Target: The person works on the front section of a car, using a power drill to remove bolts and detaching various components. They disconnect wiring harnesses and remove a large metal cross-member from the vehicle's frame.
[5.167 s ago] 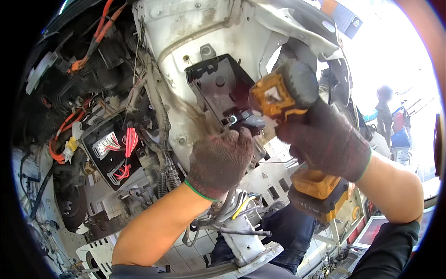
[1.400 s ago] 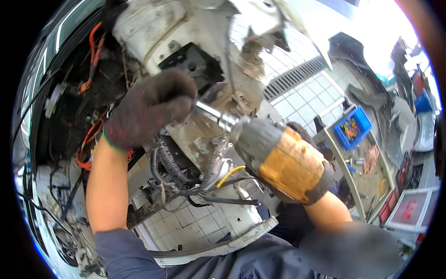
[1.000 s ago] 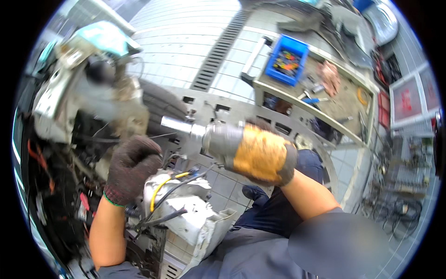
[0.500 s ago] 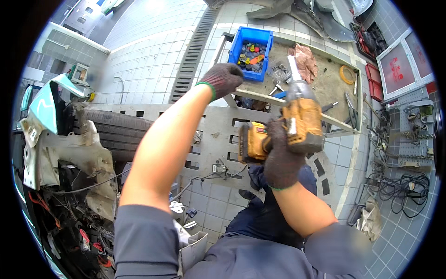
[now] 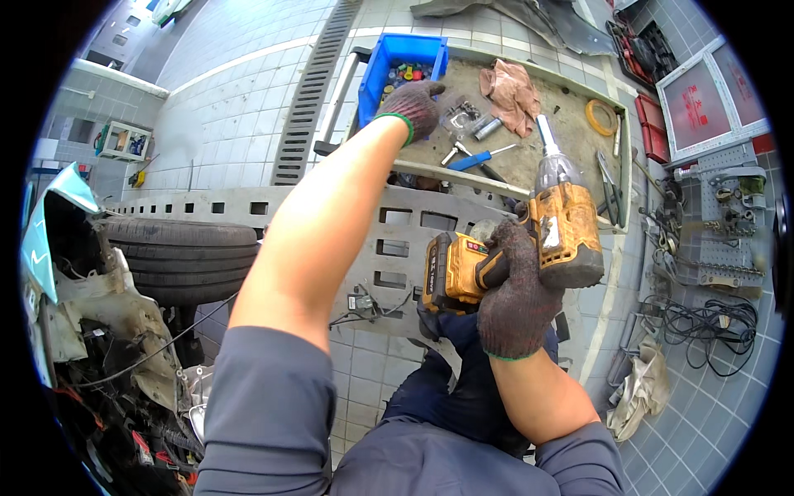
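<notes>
My right hand (image 5: 519, 289), in a dark knitted glove, is wrapped round the grip of a yellow and black cordless impact wrench (image 5: 566, 227). A silvery extension (image 5: 547, 135) points away from its nose over the cart, and the battery (image 5: 451, 273) sticks out to the left. My left hand (image 5: 412, 107), gloved alike, is over the near right part of a blue plastic bin (image 5: 374, 81) holding small coloured clips (image 5: 405, 73). Its fingers are curled; whatever they may hold is hidden. Just right of this hand are small metal parts in clear plastic (image 5: 460, 116) and a metal socket (image 5: 488, 129).
The cart top (image 5: 571, 124) bears a blue-handled screwdriver (image 5: 481, 157), brown cloth (image 5: 511, 93), yellow tape ring (image 5: 601, 117) and pliers (image 5: 610, 186). A slotted metal platform (image 5: 347, 223) lies below. At left are a tyre (image 5: 186, 260) and stripped car body; a black cable coil (image 5: 719, 331) lies right.
My left hand has moved right and away, from the bin's near left corner to its right side. The impact wrench has shifted right in my right hand's grip. The whole view has shifted.
</notes>
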Available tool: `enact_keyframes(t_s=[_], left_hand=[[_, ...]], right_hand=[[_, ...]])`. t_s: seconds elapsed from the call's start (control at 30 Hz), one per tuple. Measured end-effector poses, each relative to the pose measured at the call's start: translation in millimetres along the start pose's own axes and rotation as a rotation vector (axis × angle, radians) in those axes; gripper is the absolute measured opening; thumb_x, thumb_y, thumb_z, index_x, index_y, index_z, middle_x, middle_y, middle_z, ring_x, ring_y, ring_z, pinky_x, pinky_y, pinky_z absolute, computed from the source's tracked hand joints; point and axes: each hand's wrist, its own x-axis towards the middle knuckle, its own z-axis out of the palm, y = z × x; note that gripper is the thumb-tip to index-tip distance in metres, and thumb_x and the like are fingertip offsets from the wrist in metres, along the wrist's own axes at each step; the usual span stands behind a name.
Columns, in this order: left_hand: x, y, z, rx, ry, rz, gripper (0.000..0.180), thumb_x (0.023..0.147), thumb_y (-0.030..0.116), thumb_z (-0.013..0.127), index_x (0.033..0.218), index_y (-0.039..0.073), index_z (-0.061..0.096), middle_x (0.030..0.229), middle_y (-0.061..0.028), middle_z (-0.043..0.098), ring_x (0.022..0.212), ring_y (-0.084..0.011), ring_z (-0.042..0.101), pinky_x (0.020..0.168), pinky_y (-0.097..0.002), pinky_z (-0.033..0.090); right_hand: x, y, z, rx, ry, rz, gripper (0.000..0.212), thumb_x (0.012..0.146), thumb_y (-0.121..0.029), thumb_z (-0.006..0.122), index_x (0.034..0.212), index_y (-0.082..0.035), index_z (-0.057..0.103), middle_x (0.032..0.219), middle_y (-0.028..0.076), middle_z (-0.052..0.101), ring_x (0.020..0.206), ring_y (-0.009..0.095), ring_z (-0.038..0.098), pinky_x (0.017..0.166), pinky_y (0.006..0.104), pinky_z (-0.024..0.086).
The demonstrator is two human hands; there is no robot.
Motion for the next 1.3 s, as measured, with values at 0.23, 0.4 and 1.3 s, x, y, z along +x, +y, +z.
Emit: enact_keyframes(t_s=[0.23, 0.4, 1.3], left_hand=[[-170.2, 12.6, -133.2, 0.378, -0.085, 0.047, 0.043, 0.098, 0.032, 0.067, 0.138, 0.015, 0.070, 0.130, -0.0165, 0.074, 0.118, -0.0358, 0.071, 0.103, -0.0461, 0.056], [-393.9, 31.9, -205.9, 0.554, 0.022, 0.033, 0.040, 0.094, 0.031, 0.073, 0.130, 0.013, 0.070, 0.125, -0.0119, 0.075, 0.111, -0.0342, 0.073, 0.094, -0.0463, 0.059], [-712.3, -205.0, -274.8, 0.473, 0.693, -0.655, 0.043, 0.084, 0.034, 0.076, 0.126, 0.021, 0.077, 0.128, -0.0050, 0.070, 0.125, -0.0300, 0.066, 0.107, -0.0475, 0.050]], right_hand=[[-18.6, 20.4, 10.3, -0.099, -0.024, -0.186, 0.016, 0.101, -0.011, 0.070, 0.108, 0.003, 0.066, 0.097, 0.008, 0.066, 0.092, 0.017, 0.066, 0.087, 0.0334, 0.055], [-50.0, 31.1, 24.9, -0.143, -0.565, -0.311, 0.016, 0.104, -0.015, 0.066, 0.105, 0.000, 0.069, 0.100, 0.006, 0.066, 0.093, 0.015, 0.063, 0.087, 0.0304, 0.052], [-491.8, -172.4, 372.2, -0.751, -1.775, -0.622, 0.034, 0.095, -0.031, 0.074, 0.113, -0.002, 0.075, 0.097, 0.009, 0.073, 0.079, 0.017, 0.072, 0.071, 0.0350, 0.060]])
